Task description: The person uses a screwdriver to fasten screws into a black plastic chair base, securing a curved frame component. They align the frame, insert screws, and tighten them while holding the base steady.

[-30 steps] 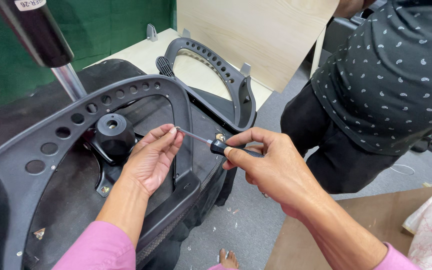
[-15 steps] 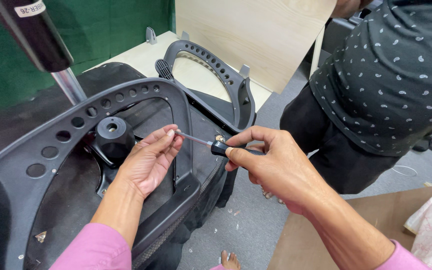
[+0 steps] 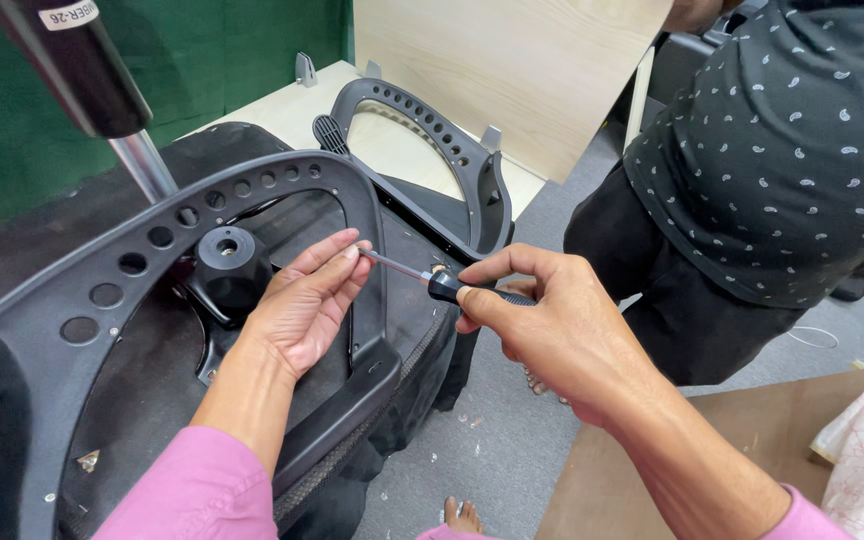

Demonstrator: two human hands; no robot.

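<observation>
Currently right hand point(image 3: 552, 325) grips a black-handled screwdriver point(image 3: 432, 280), fingers closed around the handle, shaft lying near level and pointing left. Left hand point(image 3: 302, 310) is half open, fingertips point(image 3: 350, 252) pinching the shaft tip right at the inner edge of the black perforated chair frame point(image 3: 132, 265). Frame lies on an upturned black seat point(image 3: 412, 330). Second frame point(image 3: 452, 150) rests behind. Another person point(image 3: 782, 170) stands just beside.
</observation>
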